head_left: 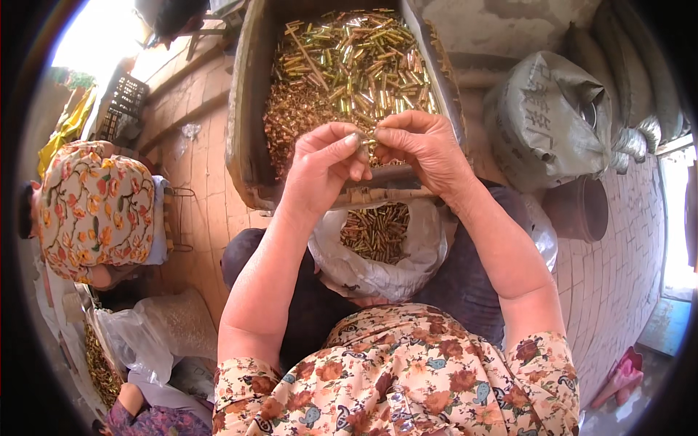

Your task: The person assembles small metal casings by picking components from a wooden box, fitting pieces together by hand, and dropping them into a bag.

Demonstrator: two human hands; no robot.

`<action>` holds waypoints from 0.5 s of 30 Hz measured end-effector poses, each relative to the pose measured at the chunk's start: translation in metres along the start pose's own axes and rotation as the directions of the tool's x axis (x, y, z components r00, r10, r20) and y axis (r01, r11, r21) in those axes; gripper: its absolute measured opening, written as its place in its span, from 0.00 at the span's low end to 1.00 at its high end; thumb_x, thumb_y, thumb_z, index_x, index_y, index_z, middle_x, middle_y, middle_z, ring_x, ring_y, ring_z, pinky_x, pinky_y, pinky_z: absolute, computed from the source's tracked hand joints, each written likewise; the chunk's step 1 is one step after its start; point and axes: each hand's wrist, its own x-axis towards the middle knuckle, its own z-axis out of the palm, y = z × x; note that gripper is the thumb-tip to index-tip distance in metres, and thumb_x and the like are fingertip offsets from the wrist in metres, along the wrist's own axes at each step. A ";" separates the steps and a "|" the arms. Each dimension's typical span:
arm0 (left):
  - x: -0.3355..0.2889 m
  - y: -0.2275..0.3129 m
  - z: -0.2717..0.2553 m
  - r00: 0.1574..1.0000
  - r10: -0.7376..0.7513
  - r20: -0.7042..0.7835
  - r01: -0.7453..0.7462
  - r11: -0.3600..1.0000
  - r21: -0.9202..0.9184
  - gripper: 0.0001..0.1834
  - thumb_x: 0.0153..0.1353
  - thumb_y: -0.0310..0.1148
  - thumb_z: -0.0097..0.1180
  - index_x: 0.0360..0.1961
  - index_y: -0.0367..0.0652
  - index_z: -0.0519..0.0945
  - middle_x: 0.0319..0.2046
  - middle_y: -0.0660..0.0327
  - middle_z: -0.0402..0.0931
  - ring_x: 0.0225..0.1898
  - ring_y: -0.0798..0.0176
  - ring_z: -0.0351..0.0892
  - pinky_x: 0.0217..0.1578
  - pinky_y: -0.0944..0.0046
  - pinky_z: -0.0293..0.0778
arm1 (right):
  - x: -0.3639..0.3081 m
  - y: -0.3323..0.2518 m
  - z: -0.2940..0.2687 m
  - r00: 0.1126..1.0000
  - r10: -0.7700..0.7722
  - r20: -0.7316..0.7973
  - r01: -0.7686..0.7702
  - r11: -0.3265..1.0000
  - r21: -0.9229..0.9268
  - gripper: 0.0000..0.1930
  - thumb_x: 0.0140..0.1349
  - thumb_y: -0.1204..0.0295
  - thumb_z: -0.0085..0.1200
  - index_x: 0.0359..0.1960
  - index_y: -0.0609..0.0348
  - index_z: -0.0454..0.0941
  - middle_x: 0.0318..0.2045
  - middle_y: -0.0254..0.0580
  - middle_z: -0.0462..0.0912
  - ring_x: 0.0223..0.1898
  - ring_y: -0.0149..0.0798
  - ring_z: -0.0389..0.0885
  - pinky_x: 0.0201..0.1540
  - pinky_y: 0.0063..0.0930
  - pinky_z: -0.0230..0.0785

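My left hand [320, 161] and my right hand [427, 151] meet over the near end of a large worn bin [243, 87]. Between their pinched fingertips is a small gold-coloured metal piece [369, 143]; its exact kind is too small to make out. Inside the bin, thin gold-coloured metal tubes [356, 62] lie spread across the far and right parts. Smaller coppery pieces [287, 120] are heaped on the left. A thin stick [307, 54] rests on the tubes. Below my wrists, between my knees, an open white sack [345, 267] holds many similar gold-coloured pieces [376, 231].
A stuffed grey woven sack [542, 120] stands right of the bin, with a dark bucket [578, 209] nearer me. To the left sits a person in a floral top [98, 211]. Another person's sleeve [156, 420] shows lower left, beside a plastic bag [138, 334]. A black crate [125, 98] is farther back.
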 end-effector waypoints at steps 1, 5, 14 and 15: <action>0.000 0.000 -0.001 1.000 0.015 0.013 -0.015 1.000 -0.002 0.06 0.62 0.24 0.53 0.38 0.35 0.78 0.25 0.56 0.78 0.22 0.65 0.75 0.29 0.62 0.78 | 0.001 -0.001 0.000 1.000 -0.002 0.002 0.002 1.000 -0.001 0.05 0.57 0.78 0.61 0.35 0.65 0.81 0.29 0.41 0.84 0.28 0.32 0.83 0.32 0.23 0.79; 0.000 -0.001 0.001 1.000 0.020 0.003 -0.020 1.000 0.023 0.07 0.62 0.24 0.52 0.40 0.34 0.78 0.27 0.55 0.79 0.23 0.65 0.76 0.30 0.62 0.78 | 0.001 -0.002 -0.003 1.000 0.003 -0.015 -0.004 0.999 -0.034 0.05 0.57 0.78 0.61 0.35 0.65 0.81 0.29 0.41 0.84 0.28 0.32 0.83 0.33 0.23 0.79; -0.002 -0.002 0.004 0.993 0.112 -0.041 -0.086 0.912 0.402 0.07 0.59 0.21 0.55 0.40 0.34 0.79 0.24 0.61 0.78 0.24 0.68 0.77 0.31 0.67 0.76 | 0.002 0.000 -0.009 1.000 -0.017 0.003 0.018 0.990 -0.141 0.05 0.54 0.78 0.63 0.32 0.65 0.82 0.27 0.39 0.83 0.27 0.28 0.81 0.32 0.20 0.76; -0.004 -0.002 0.004 0.992 0.116 -0.041 -0.090 0.912 0.400 0.07 0.59 0.21 0.55 0.40 0.34 0.79 0.24 0.61 0.78 0.24 0.68 0.77 0.31 0.67 0.76 | 0.002 -0.001 -0.011 1.000 -0.013 0.027 0.018 0.980 -0.199 0.04 0.54 0.79 0.63 0.31 0.64 0.83 0.26 0.38 0.83 0.26 0.27 0.80 0.32 0.19 0.74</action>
